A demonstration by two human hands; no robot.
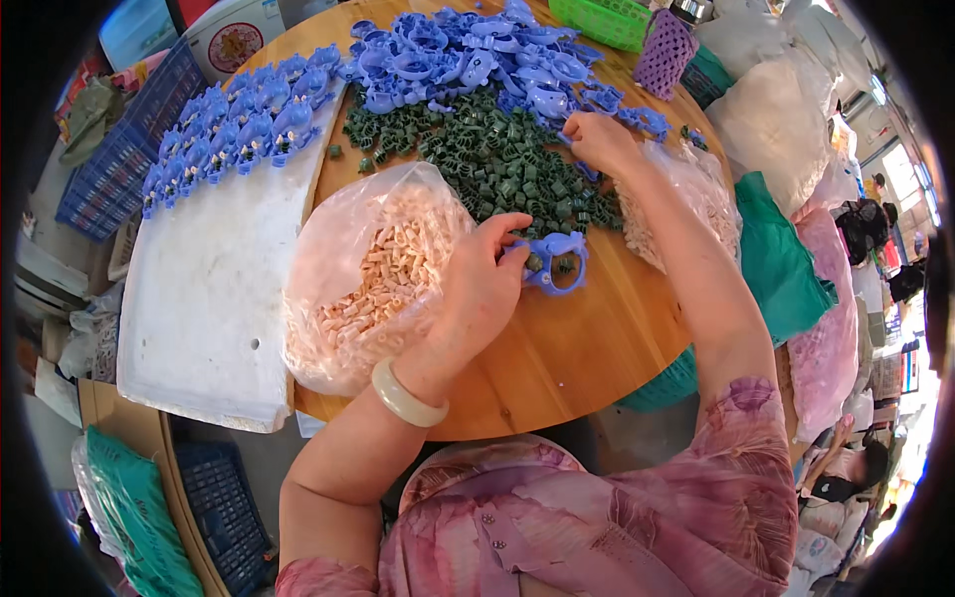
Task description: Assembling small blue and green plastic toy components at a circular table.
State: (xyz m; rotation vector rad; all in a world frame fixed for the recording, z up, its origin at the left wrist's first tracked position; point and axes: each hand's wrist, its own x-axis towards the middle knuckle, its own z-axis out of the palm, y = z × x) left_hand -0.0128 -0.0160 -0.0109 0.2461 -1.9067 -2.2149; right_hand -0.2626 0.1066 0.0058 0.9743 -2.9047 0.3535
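My left hand [489, 267] is closed on a blue plastic piece [557, 263] with a ring-shaped opening, at the near edge of the green heap. My right hand [603, 144] reaches to where the blue and green heaps meet, its fingers drawn together; what they pinch is hidden. Small dark green plastic parts [507, 159] lie heaped between my hands. Beyond them is a large pile of blue plastic pieces [468, 60]. A clear bag of small cream tube-shaped parts [383, 264] stands beside my left wrist, and another bag of pale parts [676, 199] lies under my right forearm.
A white board [214, 289] lies left on the round wooden table [567, 358], with rows of blue pieces [244, 119] at its far end. A green basket [602, 20] and purple woven holder [666, 54] stand at the back. Blue crates [124, 149] and full sacks [771, 119] surround the table.
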